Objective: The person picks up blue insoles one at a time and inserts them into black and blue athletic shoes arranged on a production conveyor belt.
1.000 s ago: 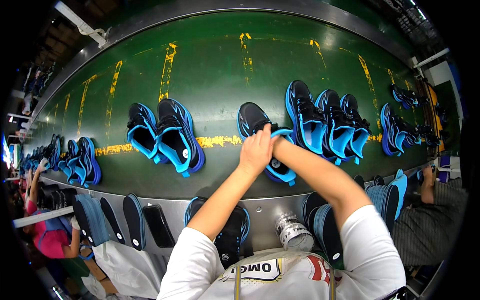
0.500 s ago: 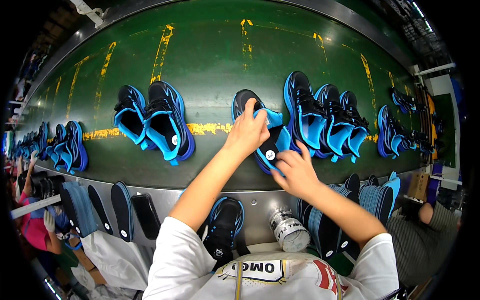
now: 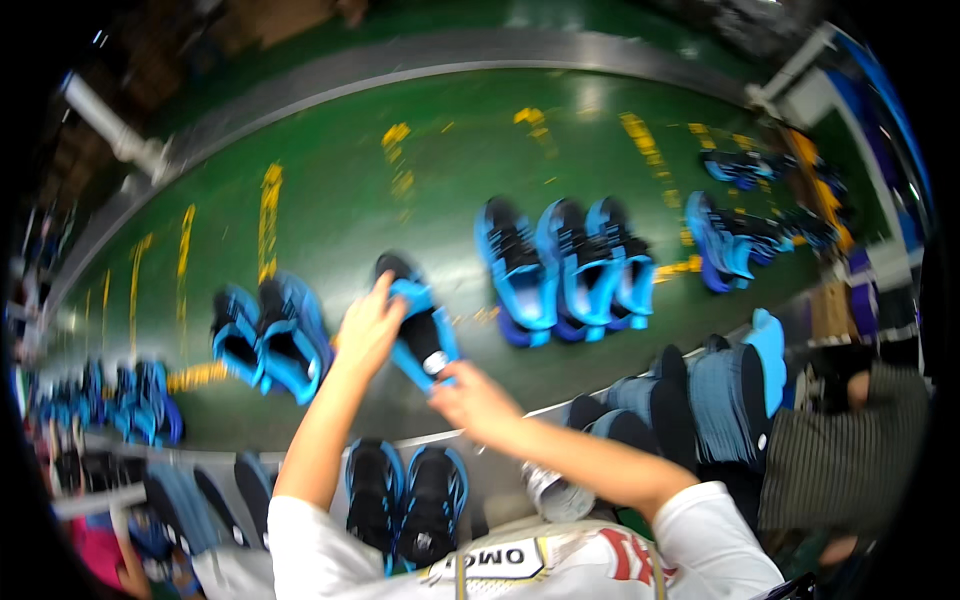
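Observation:
A black-and-blue sneaker [image 3: 425,330] stands on the green conveyor belt in front of me, toe pointing away. A black insole with a round white sticker at its heel shows inside the sneaker. My left hand [image 3: 368,328] grips the sneaker's left side near the laces, one finger stretched toward the toe. Closed at the heel collar, beside the white sticker, is my right hand [image 3: 474,402]. Motion blurs both hands, and the left palm's contact is partly hidden. A pair of similar sneakers [image 3: 285,345] stands to the left, and several more [image 3: 570,270] to the right.
On the metal ledge [image 3: 490,465] nearest me are two black sneakers [image 3: 405,500], a clear plastic jar [image 3: 555,492] and stacks of insoles [image 3: 725,400]. More insoles [image 3: 190,505] stand at the left. A person in a striped garment [image 3: 840,450] is at the right.
The whole view has swung, so the belt and sneakers sit lower and farther left. My left hand has shifted from the tongue toward the sneaker's side; my right hand remains at the heel.

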Action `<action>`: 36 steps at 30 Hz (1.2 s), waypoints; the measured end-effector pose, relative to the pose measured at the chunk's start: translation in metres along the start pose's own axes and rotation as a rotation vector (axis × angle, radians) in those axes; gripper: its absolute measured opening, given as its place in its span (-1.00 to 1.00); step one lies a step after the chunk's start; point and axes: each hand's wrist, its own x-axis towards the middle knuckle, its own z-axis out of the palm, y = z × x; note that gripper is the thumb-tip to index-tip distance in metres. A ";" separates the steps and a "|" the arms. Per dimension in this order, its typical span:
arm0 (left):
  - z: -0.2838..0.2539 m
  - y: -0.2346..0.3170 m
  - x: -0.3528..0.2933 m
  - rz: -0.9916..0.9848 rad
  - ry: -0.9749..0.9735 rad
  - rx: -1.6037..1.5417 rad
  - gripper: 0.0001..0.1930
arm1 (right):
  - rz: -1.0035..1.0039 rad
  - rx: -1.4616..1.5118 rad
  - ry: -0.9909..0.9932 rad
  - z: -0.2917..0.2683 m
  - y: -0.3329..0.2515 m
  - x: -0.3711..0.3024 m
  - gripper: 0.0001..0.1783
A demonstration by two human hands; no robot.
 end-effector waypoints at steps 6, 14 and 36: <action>-0.022 0.001 0.012 -0.202 -0.092 -0.237 -0.94 | -0.667 -0.649 0.278 -0.044 0.020 -0.032 -0.54; -0.059 -0.020 0.010 -0.572 0.228 -1.241 -0.84 | -0.364 -0.601 0.670 -0.130 0.051 -0.137 -0.61; -0.001 0.034 -0.008 0.185 -0.858 0.182 -0.65 | -0.796 -0.788 0.264 0.018 0.027 -0.009 -0.92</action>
